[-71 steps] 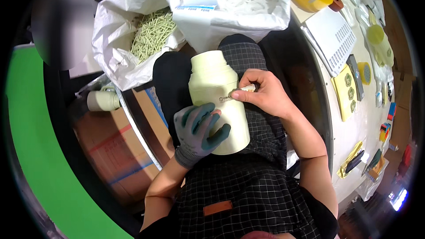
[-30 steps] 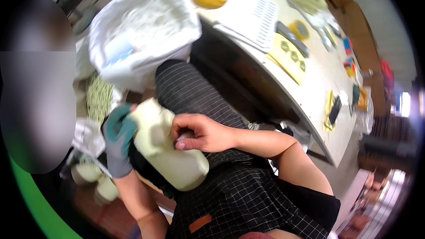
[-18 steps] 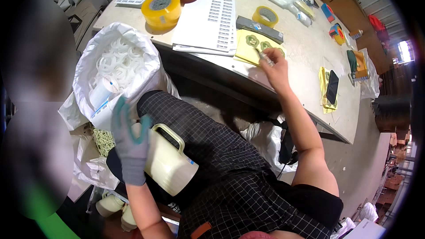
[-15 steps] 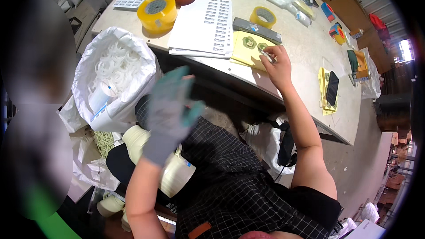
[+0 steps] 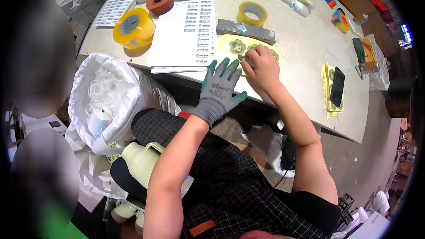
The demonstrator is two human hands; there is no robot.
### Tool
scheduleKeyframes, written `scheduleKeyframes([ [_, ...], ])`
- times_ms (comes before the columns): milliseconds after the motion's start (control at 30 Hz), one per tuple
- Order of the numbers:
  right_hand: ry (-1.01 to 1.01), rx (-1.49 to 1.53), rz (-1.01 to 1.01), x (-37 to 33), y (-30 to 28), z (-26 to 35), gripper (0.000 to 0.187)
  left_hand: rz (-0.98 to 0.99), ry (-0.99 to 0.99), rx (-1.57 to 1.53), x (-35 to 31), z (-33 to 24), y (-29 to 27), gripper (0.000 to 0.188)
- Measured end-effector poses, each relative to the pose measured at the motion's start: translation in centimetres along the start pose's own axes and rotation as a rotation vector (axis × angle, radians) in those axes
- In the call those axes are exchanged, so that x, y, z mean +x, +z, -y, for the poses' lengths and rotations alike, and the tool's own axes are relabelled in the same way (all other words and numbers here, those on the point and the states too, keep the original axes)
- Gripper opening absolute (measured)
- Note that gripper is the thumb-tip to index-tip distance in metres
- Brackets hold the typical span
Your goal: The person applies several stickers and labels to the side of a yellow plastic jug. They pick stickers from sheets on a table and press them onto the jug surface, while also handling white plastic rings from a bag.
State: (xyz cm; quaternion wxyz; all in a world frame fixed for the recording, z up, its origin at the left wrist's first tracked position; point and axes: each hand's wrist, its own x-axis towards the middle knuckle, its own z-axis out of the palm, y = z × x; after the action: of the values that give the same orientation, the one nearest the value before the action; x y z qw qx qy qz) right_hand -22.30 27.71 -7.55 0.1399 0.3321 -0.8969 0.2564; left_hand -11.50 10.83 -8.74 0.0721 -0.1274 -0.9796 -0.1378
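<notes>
My left hand (image 5: 220, 89), in a grey glove with green fingertips, is open with fingers spread. Its fingertips reach the near edge of a yellow sheet (image 5: 224, 45) bearing green flower-shaped stickers (image 5: 237, 46). Close beside it, my bare right hand (image 5: 264, 68) is closed over the same sheet, its fingers pinched round a small dark thing I cannot make out. Part of the stickers is hidden under that hand. A pale green jug (image 5: 138, 161) with a handle lies tilted by my lap, partly behind my left forearm.
White label sheets (image 5: 175, 35), clear yellowish tape rolls (image 5: 134, 30), a brown tape roll (image 5: 160, 4) and a long grey box (image 5: 246, 31) lie on the table (image 5: 305, 62). A phone (image 5: 338, 86) rests at right. A white sack (image 5: 152, 90) of translucent rings (image 5: 113, 86) stands left.
My left hand has moved from above the jug up and right to the yellow sheet. My right hand has shifted slightly left and down over the stickers. The view has shifted somewhat.
</notes>
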Motion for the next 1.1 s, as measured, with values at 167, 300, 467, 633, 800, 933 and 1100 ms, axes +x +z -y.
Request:
scheduleKeyframes([
  [167,0.038,-0.042,0.035,-0.7,-0.5,0.7,0.017,-0.012,-0.008,0.028,-0.1,0.0,-0.2,0.071],
  [300,0.066,-0.052,-0.027,-0.6,0.1,0.9,0.016,-0.027,-0.012,0.028,-0.1,0.0,-0.1,0.071],
  [467,0.04,-0.061,-0.106,-0.2,0.8,1.0,0.016,-0.019,-0.015,0.022,0.0,0.0,-0.2,0.071],
  [633,0.096,0.065,-0.007,0.7,0.7,-0.1,0.027,-0.009,-0.022,0.022,0.0,-0.2,-0.3,0.069],
  [800,0.712,1.049,-0.262,3.2,-1.5,-0.2,0.026,-0.011,-0.033,0.029,0.0,-0.5,0.0,0.068],
  [933,0.205,0.54,-0.254,2.2,-3.8,2.7,0.029,0.006,-0.038,0.032,0.0,-1.5,-2.4,0.078],
  [1100,-0.258,0.346,-0.177,-0.5,-4.6,9.0,0.04,-0.055,-0.439,-1.0,-6.8,-2.5,-8.2,0.072],
])
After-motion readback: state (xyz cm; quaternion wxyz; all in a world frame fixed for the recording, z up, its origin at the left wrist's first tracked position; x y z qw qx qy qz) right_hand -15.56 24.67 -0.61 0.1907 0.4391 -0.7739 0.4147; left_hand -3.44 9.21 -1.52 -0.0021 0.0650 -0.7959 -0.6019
